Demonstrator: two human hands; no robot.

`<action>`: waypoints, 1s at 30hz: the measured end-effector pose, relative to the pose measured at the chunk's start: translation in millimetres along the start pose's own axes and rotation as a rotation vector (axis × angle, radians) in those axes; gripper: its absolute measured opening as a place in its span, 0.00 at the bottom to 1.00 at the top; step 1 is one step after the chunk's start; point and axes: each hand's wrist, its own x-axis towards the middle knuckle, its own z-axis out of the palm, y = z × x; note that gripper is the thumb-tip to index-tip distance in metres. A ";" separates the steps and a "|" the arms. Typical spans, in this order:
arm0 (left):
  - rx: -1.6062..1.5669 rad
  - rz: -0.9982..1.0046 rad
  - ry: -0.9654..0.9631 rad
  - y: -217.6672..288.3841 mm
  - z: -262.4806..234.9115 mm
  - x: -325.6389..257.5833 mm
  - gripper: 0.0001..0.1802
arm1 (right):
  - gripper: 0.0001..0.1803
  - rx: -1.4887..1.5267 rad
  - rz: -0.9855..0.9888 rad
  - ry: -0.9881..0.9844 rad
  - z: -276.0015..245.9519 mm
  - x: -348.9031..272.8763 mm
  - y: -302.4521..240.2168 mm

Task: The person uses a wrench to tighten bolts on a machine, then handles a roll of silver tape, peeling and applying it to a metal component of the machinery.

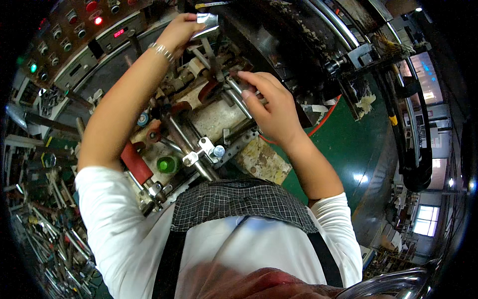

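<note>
My left hand [180, 33] reaches far out over the machine. Its fingers are closed on a small shiny silver sheet [209, 22]; whether it is foil or thin metal I cannot tell. My right hand [275, 109] hovers on the near right side of the machine, index finger and thumb apart. Its fingertips are close to a bright metal rod [239, 102], and touching cannot be made out. Nothing shows plainly in that hand. Between the hands lie a rust-brown wheel [207, 92] and a block on a shaft [197, 67].
At the far left stands a control panel [74, 37] with knobs and lit lamps. Nearer are a red roller [135, 162], a green cup-like object [167, 164] and a clamp [205, 148]. Dark machinery [279, 35] rises at the far right. An orange hose [326, 117] crosses the green floor [366, 142].
</note>
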 end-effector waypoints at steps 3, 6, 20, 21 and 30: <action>0.078 -0.007 0.002 -29.0 12.5 82.2 0.16 | 0.21 -0.179 0.045 0.019 3.8 -2.4 22.6; 0.287 0.071 0.002 -36.2 40.5 134.5 0.17 | 0.23 -0.295 0.157 0.078 0.3 -4.1 44.7; 0.469 0.641 0.348 -43.3 57.5 112.0 0.10 | 0.35 -0.395 0.232 0.057 28.5 33.8 98.6; 0.365 0.525 0.174 -39.3 62.9 90.6 0.11 | 0.33 -0.382 0.243 0.073 31.4 36.4 99.4; -0.267 -0.226 -0.423 -8.5 115.7 60.7 0.34 | 0.29 -0.452 0.456 0.057 28.7 63.2 110.0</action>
